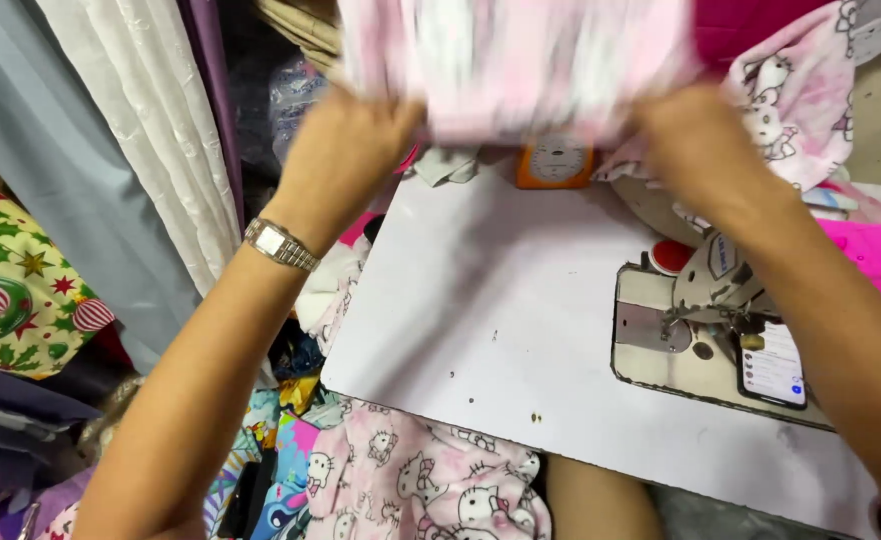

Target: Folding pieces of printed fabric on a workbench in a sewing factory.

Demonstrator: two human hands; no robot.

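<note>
Both hands are up at 12 o'clock holding a blurry pink-and-white printed fabric piece stretched between them, above the white desk. Left hand has its grip closed on the cloth's left edge, right hand pinches the right edge. The grey sewing machine sits at about 4 o'clock from the fabric.

**Around the sewing tabletop**

The sewing machine sits at the right of the tabletop, a phone lying on its bed. A dial gauge stands at the far edge. Printed fabric hangs below the near edge; curtains hang left.
</note>
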